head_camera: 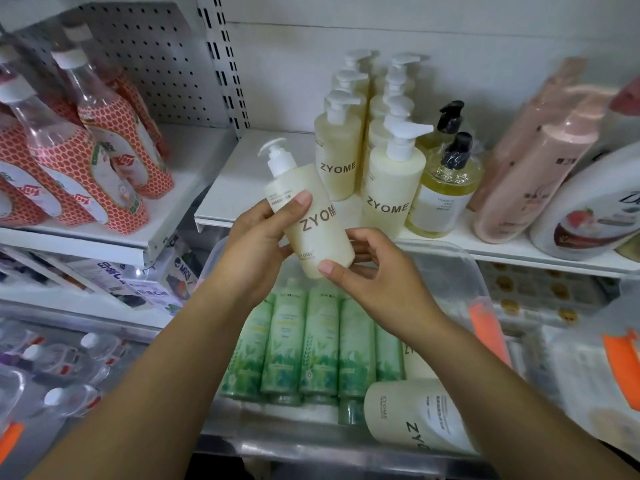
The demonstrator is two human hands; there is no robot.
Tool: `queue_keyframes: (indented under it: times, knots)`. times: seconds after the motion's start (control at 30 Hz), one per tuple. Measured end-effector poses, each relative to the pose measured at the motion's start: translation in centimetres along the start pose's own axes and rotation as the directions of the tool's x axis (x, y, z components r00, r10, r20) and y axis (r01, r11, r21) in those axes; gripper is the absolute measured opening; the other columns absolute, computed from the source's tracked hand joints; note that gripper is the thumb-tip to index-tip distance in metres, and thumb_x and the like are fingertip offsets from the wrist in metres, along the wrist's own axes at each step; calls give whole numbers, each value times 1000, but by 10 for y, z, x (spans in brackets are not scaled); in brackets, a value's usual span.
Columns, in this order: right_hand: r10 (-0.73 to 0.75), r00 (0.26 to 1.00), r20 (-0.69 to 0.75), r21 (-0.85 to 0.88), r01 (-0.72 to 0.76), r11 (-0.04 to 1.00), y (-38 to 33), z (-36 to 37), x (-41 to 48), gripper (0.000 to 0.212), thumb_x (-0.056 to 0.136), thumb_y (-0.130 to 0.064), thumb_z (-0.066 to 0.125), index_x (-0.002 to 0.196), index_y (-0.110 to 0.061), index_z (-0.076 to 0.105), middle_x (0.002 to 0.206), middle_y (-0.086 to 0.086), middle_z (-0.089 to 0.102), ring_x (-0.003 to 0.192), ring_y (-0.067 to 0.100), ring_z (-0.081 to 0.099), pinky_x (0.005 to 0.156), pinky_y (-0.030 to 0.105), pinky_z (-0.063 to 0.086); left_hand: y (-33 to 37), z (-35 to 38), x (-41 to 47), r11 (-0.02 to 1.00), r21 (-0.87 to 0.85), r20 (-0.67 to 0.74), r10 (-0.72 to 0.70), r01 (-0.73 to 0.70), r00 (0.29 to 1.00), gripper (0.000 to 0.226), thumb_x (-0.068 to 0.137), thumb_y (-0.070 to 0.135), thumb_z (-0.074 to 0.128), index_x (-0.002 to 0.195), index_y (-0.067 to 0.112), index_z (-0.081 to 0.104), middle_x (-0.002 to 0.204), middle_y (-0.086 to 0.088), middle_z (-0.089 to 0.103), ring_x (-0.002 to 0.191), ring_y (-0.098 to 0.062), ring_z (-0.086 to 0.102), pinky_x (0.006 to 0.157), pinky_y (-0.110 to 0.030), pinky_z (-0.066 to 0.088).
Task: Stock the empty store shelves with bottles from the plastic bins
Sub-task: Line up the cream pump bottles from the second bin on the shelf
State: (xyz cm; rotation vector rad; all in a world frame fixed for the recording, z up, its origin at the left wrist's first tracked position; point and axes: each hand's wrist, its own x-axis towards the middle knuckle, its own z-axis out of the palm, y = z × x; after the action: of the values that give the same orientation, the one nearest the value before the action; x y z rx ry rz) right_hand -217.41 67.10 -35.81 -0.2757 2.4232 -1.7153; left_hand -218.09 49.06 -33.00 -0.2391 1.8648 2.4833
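One head-worn wide-angle view, forward and down, close above the plastic bin (465, 261) and white shelf (242, 168)

We held a pale cream plastic pump bottle (311, 216) marked ZYOME at a tilt, its white pump toward the upper left, above a clear plastic bin (464, 268). Our left grip (263, 237) wrapped its middle, thumb on the front. Our right grip (374, 275) pinched its base. Green-labelled bottles (318, 341) lay side by side in the bin. On the white shelf (502, 247) behind stood matching cream pump bottles (391, 188) in two rows, just beside amber bottles with black pumps (443, 188) and tall pink bottles (530, 181).
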Motion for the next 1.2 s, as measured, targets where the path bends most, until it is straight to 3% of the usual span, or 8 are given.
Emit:
queue_keyframes:
  times: [0.13,0.27,0.37,0.5,0.67,0.87,1.07,1.2]
  knots:
    - [-48,996,-80,-267,25,963,8,-20,14,48,85,-48,74,125,-27,60,125,-12,62,118,6,55,103,27,45,8,4,18,988,37,-50,151,-149,987,42,86,19,71,125,8,62,114,-5,74,110,-22,69,90,-38,56]
    - [-76,991,-109,-453,19,891,22,-32,18,45,89,-43,71,126,-19,61,125,-4,59,123,12,48,96,19,34,8,0,38,958,117,-47,268,-261,962,47,86,12,74,131,9,58,125,-9,69,121,-25,63,102,-40,51]
    - [-100,993,-68,-531,49,846,28,-36,20,46,88,-39,73,126,-18,60,124,-4,56,125,12,43,93,15,28,5,1,51,950,173,-37,270,-260,962,53,85,10,76,134,8,56,127,-7,68,122,-22,62,98,-35,52]
    - [-128,991,-35,-537,90,839,32,-41,23,45,87,-37,74,125,-18,61,122,-6,56,123,13,44,97,20,33,-6,8,61,948,225,-26,237,-225,971,60,83,5,77,136,8,50,125,-1,68,118,-13,63,91,-26,54]
    - [-136,990,-31,-521,100,848,34,-47,25,42,87,-35,75,123,-19,62,120,-8,56,120,9,45,95,17,32,-12,12,65,937,292,-9,206,-194,979,66,82,14,80,137,13,43,127,7,66,122,-7,60,98,-29,51]
    - [-135,990,-41,-497,97,862,32,-48,29,38,87,-35,75,120,-19,65,116,-9,59,117,11,48,93,18,33,-24,4,67,763,634,-51,204,-127,978,55,78,43,82,124,25,60,128,14,63,121,-9,59,102,-40,51]
    - [-130,991,-35,-487,97,868,32,-49,27,38,88,-35,74,121,-19,65,118,-8,59,118,10,47,91,16,31,-34,3,68,763,614,79,196,-203,977,60,89,32,72,141,21,45,138,12,58,126,-6,56,110,-40,44]
    - [-138,990,-40,-488,102,867,32,-49,27,37,87,-34,74,120,-18,65,117,-7,59,117,10,47,91,16,31,-36,9,71,761,618,76,190,-196,979,57,89,29,74,136,23,42,135,10,59,126,-3,55,111,-36,43]
